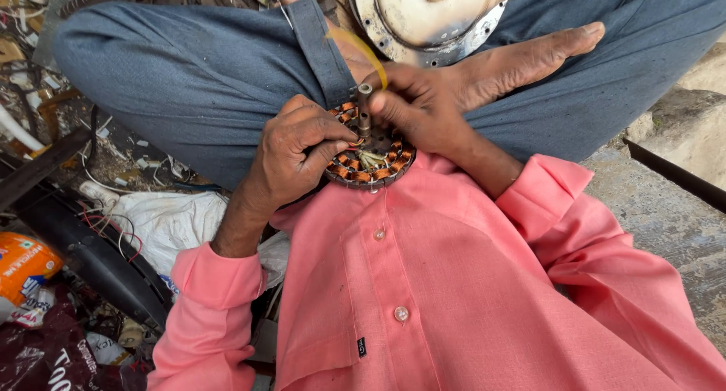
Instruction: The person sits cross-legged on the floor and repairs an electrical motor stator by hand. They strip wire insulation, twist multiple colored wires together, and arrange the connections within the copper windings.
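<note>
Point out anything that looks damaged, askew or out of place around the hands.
Nothing on the round copper-wound stator looks broken; left hand and right hand both hold it. The floor at left is littered with loose wires, scraps and a crumpled orange packet.

Daylight is falling evenly over a cluttered outdoor floor. On the right, a grey concrete slab is lying bare and stained, with a dark bar running across it and a pale stone sitting beyond. On the left, scrap is spreading over the ground: a black curved casing, thin red and white wires trailing over it, a crumpled white bag, an orange packet and a dark maroon wrapper. A dark plank is lying at the far left among paper bits. No walls or windows are showing.
</note>
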